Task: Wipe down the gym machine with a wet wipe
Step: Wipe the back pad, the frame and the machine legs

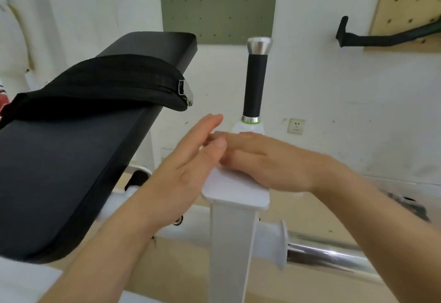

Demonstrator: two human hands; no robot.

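The gym machine has a white arm [235,193] ending in an upright black handle [254,83] with a metal cap. My right hand [267,159] lies palm down along the top of this white arm, its fingers curled over a scrap of white, the wet wipe [218,133], which shows only at the fingertips. My left hand [188,159] is at the arm's left side, fingers straight and together, touching the right fingertips and holding nothing I can see. Most of the wipe is hidden under my right hand.
A black padded bench [71,171] fills the left, with a black pouch [100,85] lying across it. A chrome bar [329,252] sticks out at lower right. Behind are a white wall with a socket [296,126], a green pegboard [219,11] and a wooden pegboard [410,4].
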